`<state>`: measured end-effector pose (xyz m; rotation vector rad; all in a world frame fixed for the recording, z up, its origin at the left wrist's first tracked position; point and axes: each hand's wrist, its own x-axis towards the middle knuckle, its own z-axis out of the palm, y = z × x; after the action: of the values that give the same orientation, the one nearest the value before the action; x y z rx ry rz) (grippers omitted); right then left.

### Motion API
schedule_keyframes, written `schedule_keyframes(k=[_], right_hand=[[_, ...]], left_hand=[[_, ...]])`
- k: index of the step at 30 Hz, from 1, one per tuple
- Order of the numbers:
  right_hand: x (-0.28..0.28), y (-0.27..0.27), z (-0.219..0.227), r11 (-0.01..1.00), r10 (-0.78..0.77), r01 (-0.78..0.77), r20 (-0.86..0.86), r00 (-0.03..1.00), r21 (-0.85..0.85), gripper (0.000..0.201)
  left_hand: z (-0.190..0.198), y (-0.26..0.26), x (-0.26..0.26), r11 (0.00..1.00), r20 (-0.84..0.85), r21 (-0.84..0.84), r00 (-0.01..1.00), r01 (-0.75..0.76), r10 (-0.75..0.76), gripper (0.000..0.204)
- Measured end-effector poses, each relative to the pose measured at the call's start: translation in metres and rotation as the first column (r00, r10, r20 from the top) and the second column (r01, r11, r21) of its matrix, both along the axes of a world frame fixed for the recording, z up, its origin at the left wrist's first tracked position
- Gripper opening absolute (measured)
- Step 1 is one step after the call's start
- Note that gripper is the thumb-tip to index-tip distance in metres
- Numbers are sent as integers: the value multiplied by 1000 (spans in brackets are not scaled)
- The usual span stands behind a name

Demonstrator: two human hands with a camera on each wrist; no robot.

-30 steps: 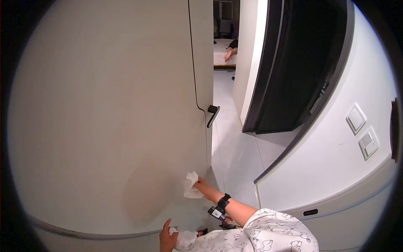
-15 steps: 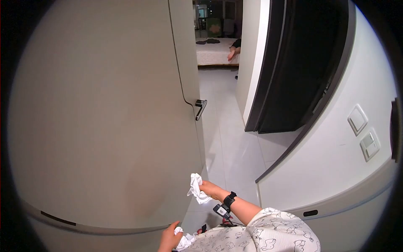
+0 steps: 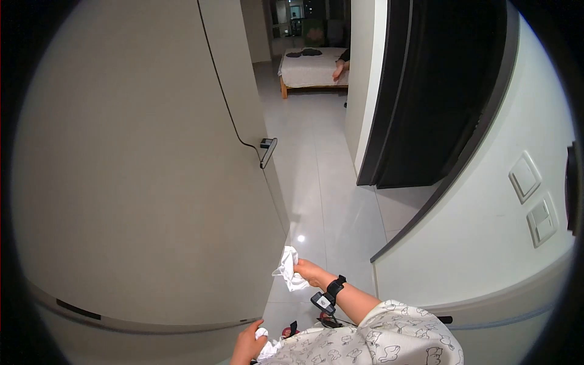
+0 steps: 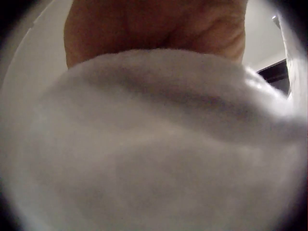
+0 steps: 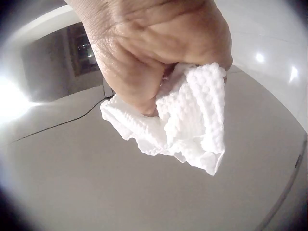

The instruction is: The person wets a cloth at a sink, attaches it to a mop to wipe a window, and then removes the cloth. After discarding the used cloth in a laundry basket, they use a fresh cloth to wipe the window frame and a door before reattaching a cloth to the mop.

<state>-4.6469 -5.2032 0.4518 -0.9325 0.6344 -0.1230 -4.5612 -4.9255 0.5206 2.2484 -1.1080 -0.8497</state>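
Observation:
In the head view, my right hand (image 3: 311,274) grips a crumpled white cloth (image 3: 291,271) just beside the door's edge. The right wrist view shows its bumpy weave, with the thumb pressing this cloth (image 5: 192,110) into the fingers. My left hand (image 3: 246,344) is low at the bottom, a fingertip right at the lower edge of the grey door (image 3: 152,182). A second white cloth (image 3: 267,347) is bunched in that hand. White material (image 4: 154,144) fills most of the left wrist view below the palm, hiding the fingers.
The door carries a black lever handle (image 3: 267,152). Beyond it, a tiled floor (image 3: 298,158) leads to a bed (image 3: 313,70) where a person's foot shows. A dark doorway (image 3: 444,91) stands at right, beside a white wall with switches (image 3: 540,222).
The door and its handle have swung left, and more floor and bed now show. My right hand has shifted slightly right with its cloth; the left still holds its own.

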Motion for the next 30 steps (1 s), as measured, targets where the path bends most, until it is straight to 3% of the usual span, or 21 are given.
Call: schedule_keyframes(k=[6,8,11,12,13,17,20,24,26,27,29,30], right_hand=[[-15,-13,-12,988,-37,31,37,999,152,19],[-18,-18,-17,984,-31,21,52,998,176,20],[-23,-16,-18,968,-14,4,38,999,250,24],[-22,-15,-27,968,-8,0,33,999,251,24],[-20,-15,-39,966,43,-50,34,998,252,24],[-24,4,-54,960,138,-135,5,990,246,24],[-12,-1,-56,943,236,-224,-19,972,248,26],[-10,27,-58,929,318,-321,45,947,183,28],[-13,34,-38,883,462,-469,147,875,16,30],[-16,41,-24,880,468,-475,153,870,12,30],[-21,58,16,725,687,-675,205,697,-137,33],[-20,73,27,707,705,-693,209,677,-139,33]], left_hand=[[34,-16,-34,999,-68,-35,998,-8,5,41],[26,-19,-40,999,-95,-31,995,-35,32,41],[13,-18,-50,997,31,-82,1000,3,0,41],[19,-16,-55,998,-24,25,998,-53,53,42],[26,-18,-60,986,-74,134,991,-102,113,42],[4,7,-81,996,-51,13,994,-92,92,43],[-1,1,-86,981,-104,55,976,-184,189,44],[13,23,-96,982,-67,36,980,-187,189,44],[13,33,-98,984,-71,63,983,-165,169,45],[14,41,-100,983,-63,60,982,-172,176,45],[12,62,-101,981,-52,8,980,-192,192,46],[8,77,-101,976,-47,9,975,-219,219,46]])
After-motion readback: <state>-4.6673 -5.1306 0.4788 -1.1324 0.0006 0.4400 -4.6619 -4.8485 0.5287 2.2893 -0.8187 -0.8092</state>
